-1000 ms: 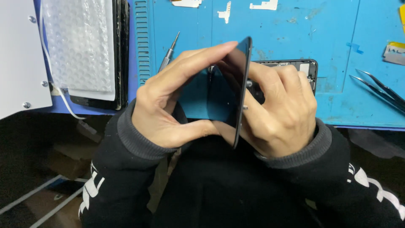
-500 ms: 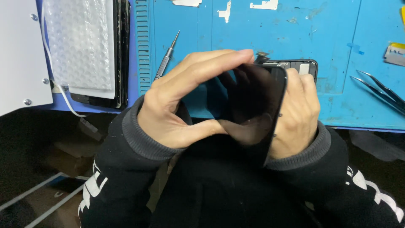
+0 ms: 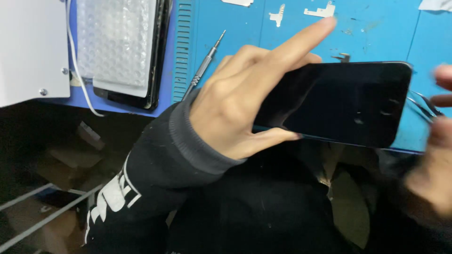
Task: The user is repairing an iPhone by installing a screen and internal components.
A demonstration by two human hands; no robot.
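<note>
Black phone (image 3: pixel 343 103) flat, dark glossy screen up; left hand (image 3: pixel 235 108) fingers pinch its end; right hand (image 3: pixel 435 141) blurred, grip unclear.

Screwdriver (image 3: pixel 203 66), tweezers (image 3: pixel 426 106), bubble wrap (image 3: pixel 115 42)

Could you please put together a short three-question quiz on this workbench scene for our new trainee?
1. Which hand holds the black phone screen?
2. True or false: the screwdriver lies on the blue mat.
3. What covers the dark device at the mat's left edge: A) bubble wrap, B) a cloth, C) a metal plate?

Key
1. The left hand, thumb under the lower edge and index finger stretched out above; the right hand is blurred at the frame's right and its contact cannot be told.
2. True; it rests slanted near the mat's ridged left border.
3. A, the bubble wrap.
</note>
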